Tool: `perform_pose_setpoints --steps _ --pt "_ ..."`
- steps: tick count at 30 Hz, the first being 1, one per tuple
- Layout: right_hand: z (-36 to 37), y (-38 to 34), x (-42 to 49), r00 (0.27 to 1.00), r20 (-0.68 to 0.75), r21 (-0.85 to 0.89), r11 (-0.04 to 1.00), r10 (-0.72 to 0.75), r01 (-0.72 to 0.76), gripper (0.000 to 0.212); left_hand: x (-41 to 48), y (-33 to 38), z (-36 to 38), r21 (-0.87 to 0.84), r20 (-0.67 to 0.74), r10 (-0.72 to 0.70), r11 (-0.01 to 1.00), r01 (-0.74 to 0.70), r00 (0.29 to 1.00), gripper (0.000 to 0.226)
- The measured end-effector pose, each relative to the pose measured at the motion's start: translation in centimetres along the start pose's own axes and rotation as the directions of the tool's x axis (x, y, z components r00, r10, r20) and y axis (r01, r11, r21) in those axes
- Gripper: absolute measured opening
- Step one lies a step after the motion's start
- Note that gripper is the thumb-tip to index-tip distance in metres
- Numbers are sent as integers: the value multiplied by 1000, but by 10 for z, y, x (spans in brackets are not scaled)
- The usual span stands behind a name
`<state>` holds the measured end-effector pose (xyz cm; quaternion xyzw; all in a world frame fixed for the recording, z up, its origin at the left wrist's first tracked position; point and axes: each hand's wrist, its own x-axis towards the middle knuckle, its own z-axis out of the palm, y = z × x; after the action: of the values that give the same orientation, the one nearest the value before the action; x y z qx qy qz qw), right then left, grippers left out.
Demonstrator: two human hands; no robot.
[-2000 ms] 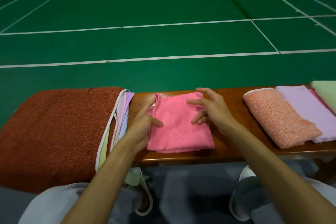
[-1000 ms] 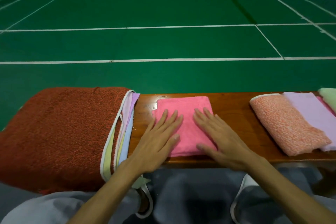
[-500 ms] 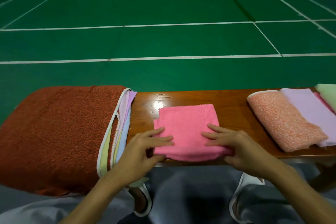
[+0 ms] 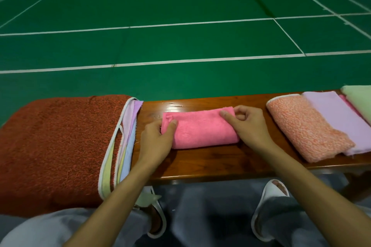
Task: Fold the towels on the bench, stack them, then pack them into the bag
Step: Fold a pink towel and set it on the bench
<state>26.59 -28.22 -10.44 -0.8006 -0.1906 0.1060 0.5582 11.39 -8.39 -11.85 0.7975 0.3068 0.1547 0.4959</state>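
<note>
Step in hand: folding. The pink terry towel (image 4: pixel 202 128) is already doubled into a narrow band, and a hand sits at each end, seemingly setting the crease.
Left side: the left hand (image 4: pixel 156 140) pinches the band's left end, thumb on top and fingers tucked round the edge.
Right side: the right hand (image 4: pixel 249 126) grips the right end, one fingertip laid on the nap and the other fingers curled.
Towel's place: flat on the glossy brown wooden desk (image 4: pixel 220 162), nearer its far edge, between the rust-red fuzzy bag (image 4: pixel 56 146) and the orange-speckled folded towel (image 4: pixel 305 126).
Towel's look: short soft pile, evenly pink. The near edge is rounded and plump, and the left end puckers under the thumb.
Next move, as I judge it: bring one end over the other, or carry the band to a stack. Either way the layers must be kept square so they don't slide.
Bag: lying on its side, its white-trimmed mouth towards the towel, pastel cloth showing inside.
Right end of desk: the lilac towel (image 4: pixel 337 114) and pale green towel (image 4: pixel 359 98) overlap beyond the orange one.
</note>
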Motion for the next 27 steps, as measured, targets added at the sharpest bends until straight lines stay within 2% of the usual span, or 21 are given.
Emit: perform_pose_setpoints --steps 3,6,9,11,13,15,17,18,20,22,25,27 --pt "10 2 4 993 -121 -216 976 5 -31 27 6 -4 5 112 -70 -23 993 31 997 50" --pt "16 5 4 979 -198 -410 911 -44 -42 34 2 -3 10 262 -144 27 965 12 989 35" --pt "17 4 2 972 -229 -435 898 -47 -60 36 -5 2 10 402 -230 122 915 -20 966 30" --pt "14 -1 0 965 -255 -437 897 -52 -67 38 -8 5 8 470 -251 214 879 -74 944 40" --pt "13 -7 -3 958 -258 -485 874 -126 -16 41 -12 12 7 508 -207 327 841 -184 922 55" --pt "15 -15 -11 935 -184 -559 815 -302 153 44 -17 23 8 571 -99 444 758 -315 890 59" --pt "23 -19 -20 874 -3 -604 697 -486 386 48 -21 29 14 608 47 510 668 -429 859 60" --pt "28 -19 -24 842 101 -619 629 -529 470 49 -22 30 18 617 115 516 633 -468 849 61" --pt "39 -15 -32 829 272 -648 544 -488 533 54 -21 26 23 631 224 487 587 -506 844 62" --pt "44 -5 -35 850 367 -688 505 -377 521 59 -19 18 28 647 284 431 572 -503 856 60" --pt "46 7 -35 859 437 -752 415 -266 511 61 -16 5 30 679 322 376 548 -489 869 62" --pt "45 9 -34 868 444 -772 396 -224 497 63 -15 -2 30 689 332 362 537 -486 871 65"
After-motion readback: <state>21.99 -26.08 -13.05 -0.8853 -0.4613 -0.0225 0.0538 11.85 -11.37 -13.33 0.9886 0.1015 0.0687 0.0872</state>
